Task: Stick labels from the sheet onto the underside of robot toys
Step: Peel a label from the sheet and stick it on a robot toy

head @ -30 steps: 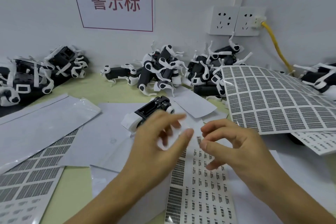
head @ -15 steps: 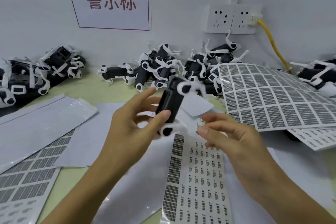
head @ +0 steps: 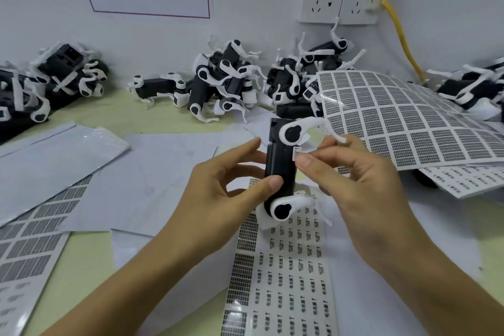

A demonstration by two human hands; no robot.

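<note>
Two hands point(head: 218, 194) point(head: 362, 185) holding toy point(head: 281, 163), underside unseen

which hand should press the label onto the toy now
Right. The right hand already pinches the small label at the side of the black robot toy. The left hand grips the toy's body, thumb in front and fingers behind, so it is best kept as the steadying grip.
</note>
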